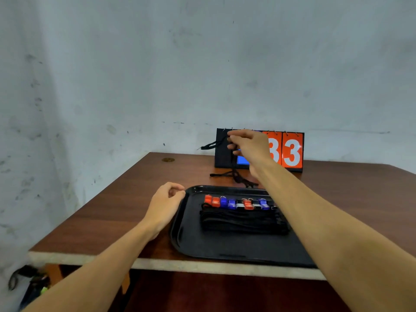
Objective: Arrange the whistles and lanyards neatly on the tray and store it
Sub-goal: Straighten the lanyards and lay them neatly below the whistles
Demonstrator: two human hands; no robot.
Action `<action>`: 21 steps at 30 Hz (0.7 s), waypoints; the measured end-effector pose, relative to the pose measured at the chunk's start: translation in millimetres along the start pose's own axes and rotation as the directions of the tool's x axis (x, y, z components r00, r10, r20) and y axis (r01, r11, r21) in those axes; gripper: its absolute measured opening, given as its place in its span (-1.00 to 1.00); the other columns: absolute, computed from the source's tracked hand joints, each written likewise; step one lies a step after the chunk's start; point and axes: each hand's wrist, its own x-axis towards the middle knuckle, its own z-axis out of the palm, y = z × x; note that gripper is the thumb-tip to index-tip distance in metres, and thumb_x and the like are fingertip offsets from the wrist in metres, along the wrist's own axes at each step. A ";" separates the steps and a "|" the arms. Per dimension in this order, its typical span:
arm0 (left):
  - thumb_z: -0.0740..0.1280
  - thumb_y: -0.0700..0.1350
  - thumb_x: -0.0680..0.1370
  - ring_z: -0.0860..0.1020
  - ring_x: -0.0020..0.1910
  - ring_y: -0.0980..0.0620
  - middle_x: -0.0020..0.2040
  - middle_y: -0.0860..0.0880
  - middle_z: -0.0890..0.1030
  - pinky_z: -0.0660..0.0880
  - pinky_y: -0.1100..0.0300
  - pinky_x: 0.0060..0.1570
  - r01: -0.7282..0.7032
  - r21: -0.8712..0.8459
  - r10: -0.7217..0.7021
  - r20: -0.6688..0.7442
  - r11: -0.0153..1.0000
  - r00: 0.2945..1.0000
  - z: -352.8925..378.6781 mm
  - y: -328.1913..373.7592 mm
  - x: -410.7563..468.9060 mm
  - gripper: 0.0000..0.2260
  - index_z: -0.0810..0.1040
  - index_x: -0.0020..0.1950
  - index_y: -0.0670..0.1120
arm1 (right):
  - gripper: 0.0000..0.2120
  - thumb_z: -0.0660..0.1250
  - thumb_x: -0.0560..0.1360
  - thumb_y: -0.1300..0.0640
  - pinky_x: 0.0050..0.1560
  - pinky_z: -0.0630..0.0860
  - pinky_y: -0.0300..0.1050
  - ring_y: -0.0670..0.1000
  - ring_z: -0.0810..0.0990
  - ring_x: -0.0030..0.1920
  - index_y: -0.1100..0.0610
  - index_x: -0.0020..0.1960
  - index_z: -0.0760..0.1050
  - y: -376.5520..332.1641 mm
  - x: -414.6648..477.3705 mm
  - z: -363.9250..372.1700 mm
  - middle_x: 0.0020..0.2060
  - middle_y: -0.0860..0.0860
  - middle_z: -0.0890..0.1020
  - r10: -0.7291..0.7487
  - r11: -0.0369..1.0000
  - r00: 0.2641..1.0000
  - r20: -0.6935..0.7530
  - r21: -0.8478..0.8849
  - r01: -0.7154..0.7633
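Observation:
A black tray lies on the brown table near its front edge. Across the tray's far part runs a row of red and blue whistles, with their black lanyards bundled flat just in front of them. My right hand is raised above the table behind the tray, pinching a black lanyard whose loose end hangs down to a heap of cord on the table. My left hand rests at the tray's left rim, fingers curled with nothing in them.
A flip scoreboard showing orange 3s stands at the back against the wall. The table's front edge is close to me. Bare tabletop extends left of the tray. Clutter lies on the floor at lower left.

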 end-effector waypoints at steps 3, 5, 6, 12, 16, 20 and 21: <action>0.31 -0.19 0.54 0.51 0.04 0.07 0.02 -0.01 0.53 0.34 0.35 -0.13 -0.055 -0.074 0.054 -0.024 0.996 0.998 -1.0 18.9 -3.9 -0.80 0.50 0.15 -0.04 | -0.83 0.31 0.52 0.29 -0.19 0.58 -0.27 -0.07 0.62 -0.25 0.17 0.06 0.61 -16.7 -8.2 -5.9 -0.17 0.03 0.66 -0.054 0.997 0.998 0.037 0.053 0.052; 0.35 -0.25 0.50 0.50 0.10 0.05 0.08 -0.01 0.52 0.35 0.36 -0.11 -0.116 -0.102 0.118 0.020 0.988 0.993 -3.2 43.6 -5.8 -0.67 0.46 0.23 -0.04 | -0.84 0.33 0.52 0.28 -0.15 0.56 -0.24 -0.05 0.63 -0.24 0.14 0.05 0.61 -27.2 -13.7 -10.4 -0.14 0.03 0.67 -0.077 0.996 0.992 0.099 0.056 0.072; 0.37 -0.25 0.49 0.49 0.13 0.06 0.13 0.00 0.51 0.36 0.37 -0.06 -0.142 -0.107 0.149 0.065 0.984 0.987 -4.3 58.1 -7.0 -0.61 0.42 0.28 -0.03 | -0.84 0.33 0.51 0.27 -0.14 0.55 -0.24 -0.06 0.64 -0.25 0.13 0.04 0.62 -31.2 -16.8 -12.5 -0.12 0.03 0.68 -0.091 0.995 0.987 0.129 0.044 0.085; 0.41 -0.22 0.47 0.38 0.25 0.20 0.36 0.11 0.41 0.29 0.31 0.16 -0.229 -0.058 0.236 0.318 0.972 0.918 2.3 125.6 -20.1 -0.40 0.28 0.46 -0.01 | -0.86 0.32 0.52 0.28 -0.11 0.59 -0.15 -0.02 0.65 -0.23 0.16 0.01 0.63 -53.5 -38.6 -25.6 -0.12 0.07 0.70 -0.119 0.983 0.968 0.222 0.166 0.082; 0.37 -0.29 0.49 0.48 0.07 0.28 0.16 0.12 0.54 0.42 0.57 -0.18 -0.218 -0.078 0.230 0.414 0.973 0.881 13.8 141.0 -37.0 -0.57 0.42 0.30 0.03 | -0.85 0.29 0.53 0.31 -0.21 0.56 -0.17 0.02 0.65 -0.26 0.22 0.02 0.62 -67.1 -48.9 -40.1 -0.14 0.10 0.68 -0.121 0.949 0.966 0.230 0.313 0.045; 0.35 -0.18 0.54 0.61 0.03 0.13 0.00 -0.01 0.65 0.48 0.37 0.01 -0.296 0.020 0.260 0.421 0.955 0.869 22.0 144.5 -48.7 -0.83 0.57 0.10 0.02 | -0.85 0.27 0.53 0.33 -0.24 0.57 -0.18 0.03 0.64 -0.27 0.25 0.02 0.60 -79.4 -56.8 -62.2 -0.20 0.09 0.65 -0.115 0.892 0.973 0.202 0.452 0.012; 0.33 -0.17 0.55 0.62 -0.01 0.13 -0.05 -0.01 0.66 0.48 0.36 -0.02 -0.321 0.069 0.265 0.417 0.944 0.869 22.4 145.3 -50.8 -0.86 0.59 0.06 0.01 | -0.86 0.27 0.53 0.34 -0.24 0.58 -0.18 0.03 0.64 -0.28 0.25 0.01 0.59 -82.4 -58.0 -68.8 -0.22 0.09 0.64 -0.111 0.865 0.977 0.184 0.502 0.003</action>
